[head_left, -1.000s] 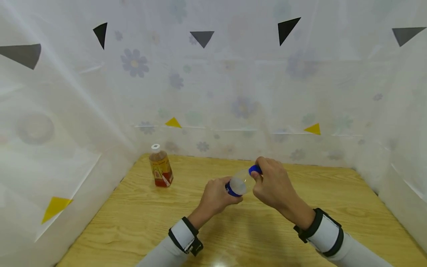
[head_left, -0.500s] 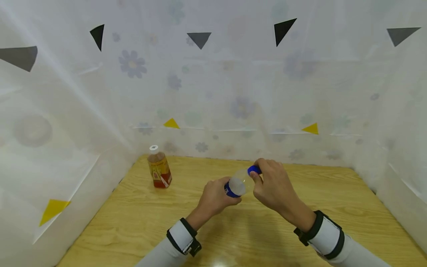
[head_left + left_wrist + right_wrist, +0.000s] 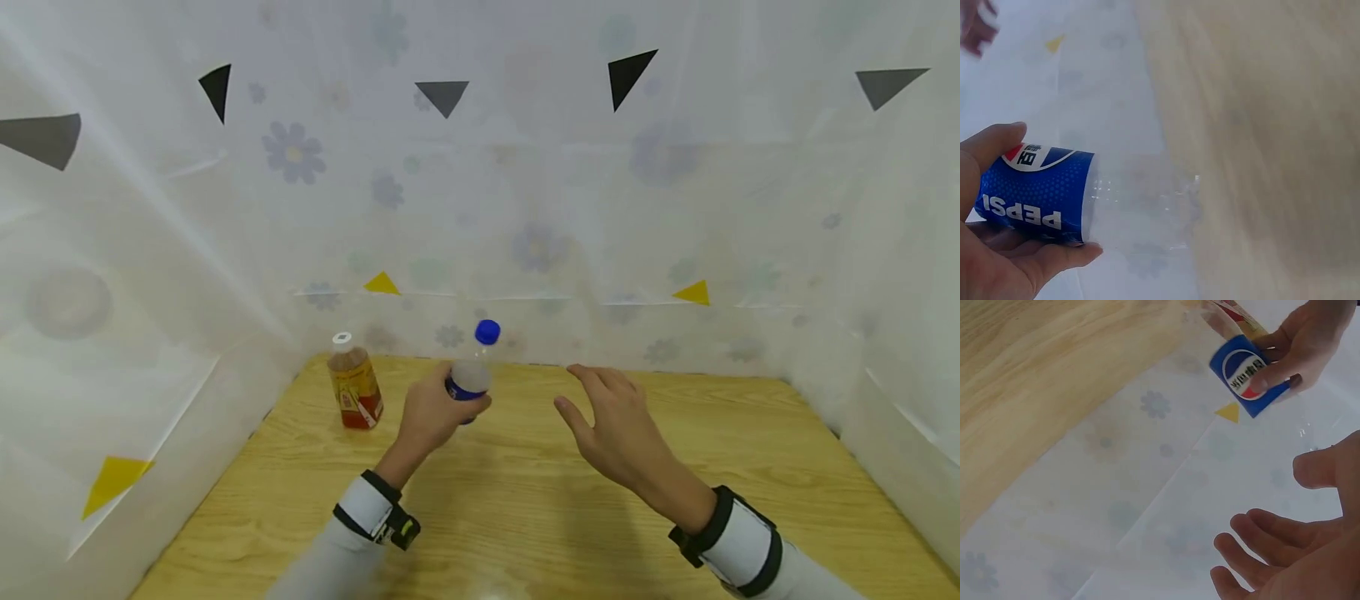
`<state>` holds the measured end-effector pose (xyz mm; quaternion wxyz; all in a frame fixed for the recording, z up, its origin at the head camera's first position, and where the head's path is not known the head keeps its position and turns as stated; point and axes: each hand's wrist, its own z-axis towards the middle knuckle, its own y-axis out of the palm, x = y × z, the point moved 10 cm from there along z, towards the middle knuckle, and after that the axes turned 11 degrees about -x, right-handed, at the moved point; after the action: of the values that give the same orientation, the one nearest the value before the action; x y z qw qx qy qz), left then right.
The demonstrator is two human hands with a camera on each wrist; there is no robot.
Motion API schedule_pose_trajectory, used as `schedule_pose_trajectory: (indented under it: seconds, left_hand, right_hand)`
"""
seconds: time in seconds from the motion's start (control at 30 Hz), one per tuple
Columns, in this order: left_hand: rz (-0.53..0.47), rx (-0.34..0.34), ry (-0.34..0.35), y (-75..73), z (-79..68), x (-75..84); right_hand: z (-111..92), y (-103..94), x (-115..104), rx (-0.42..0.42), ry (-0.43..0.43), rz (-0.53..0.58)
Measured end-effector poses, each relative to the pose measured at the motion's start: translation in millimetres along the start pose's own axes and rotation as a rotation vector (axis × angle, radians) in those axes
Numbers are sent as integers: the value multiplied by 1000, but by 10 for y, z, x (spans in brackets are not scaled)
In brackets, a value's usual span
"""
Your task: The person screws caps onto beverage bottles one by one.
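My left hand (image 3: 435, 410) grips a clear plastic Pepsi bottle (image 3: 1035, 194) round its blue label. In the head view its blue cap (image 3: 487, 332) sits on top and the bottle stands nearly upright, held above the table. My right hand (image 3: 622, 433) is apart from the bottle, to its right, with fingers and thumb spread and nothing in them. The right wrist view shows the same right hand (image 3: 1291, 544) low in the corner, its fingers loosely bent. Left of my left hand stands a bottle of reddish-brown drink (image 3: 356, 387) with a white cap.
The light wood table (image 3: 525, 508) reaches back to a white flower-printed sheet (image 3: 540, 183), which also hangs at both sides. Black, grey and yellow triangles mark the sheet, such as one yellow triangle (image 3: 693, 292).
My right hand has let go of the blue cap, and its fingers have spread. My left hand has carried the bottle left and tipped it closer to upright.
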<state>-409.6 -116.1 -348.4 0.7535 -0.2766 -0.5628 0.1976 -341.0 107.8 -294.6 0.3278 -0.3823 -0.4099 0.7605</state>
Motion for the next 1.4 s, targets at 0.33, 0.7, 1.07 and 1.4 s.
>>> schedule_pose_trajectory:
  seconds: [0.33, 0.7, 1.07, 1.4]
  left_hand:
    - [-56, 227, -123, -716, 212, -568]
    - [-43, 327, -211, -707, 56, -1078]
    - [-38, 331, -214, -625, 47, -1175]
    - [-63, 294, -195, -483, 49, -1237]
  right_hand:
    - [-90, 145, 214, -80, 70, -15]
    - [-111, 287, 283, -127, 89, -7]
    - [-102, 331, 288, -147, 98, -10]
    - [-116, 373, 312, -172, 114, 5]
